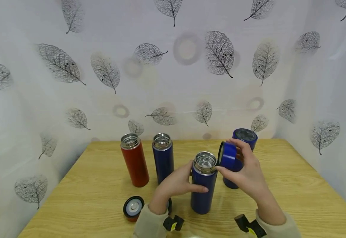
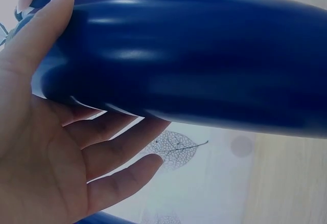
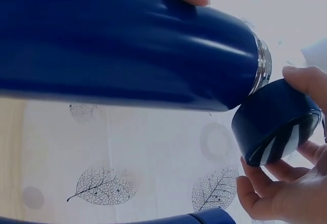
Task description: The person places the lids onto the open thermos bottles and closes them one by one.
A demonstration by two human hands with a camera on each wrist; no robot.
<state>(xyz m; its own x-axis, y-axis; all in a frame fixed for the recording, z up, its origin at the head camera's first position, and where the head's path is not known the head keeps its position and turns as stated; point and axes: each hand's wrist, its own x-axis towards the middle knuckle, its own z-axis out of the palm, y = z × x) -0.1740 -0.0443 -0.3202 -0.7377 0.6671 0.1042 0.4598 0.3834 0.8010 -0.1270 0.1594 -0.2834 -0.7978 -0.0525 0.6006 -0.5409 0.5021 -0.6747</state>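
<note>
And there's the deep-blue bottle (image 1: 202, 195), upright and uncapped on the wooden table (image 1: 283, 185), glossy sides catching the light, bare silver rim shining! The left hand (image 1: 176, 181) grips its upper body between thumb and fingers. Just beside the mouth, the right hand (image 1: 250, 170) pinches the shiny blue lid (image 1: 229, 154), tipped on its side, black edge facing the rim. Off to the left stand a red bottle (image 1: 135, 168) and another blue bottle (image 1: 163, 162), both open-topped

Uncapped blue bottle (image 1: 205, 178) in the left hand (image 1: 177, 181), tilted blue lid (image 1: 228, 155) in the right hand (image 1: 251, 173) just alongside.
</note>
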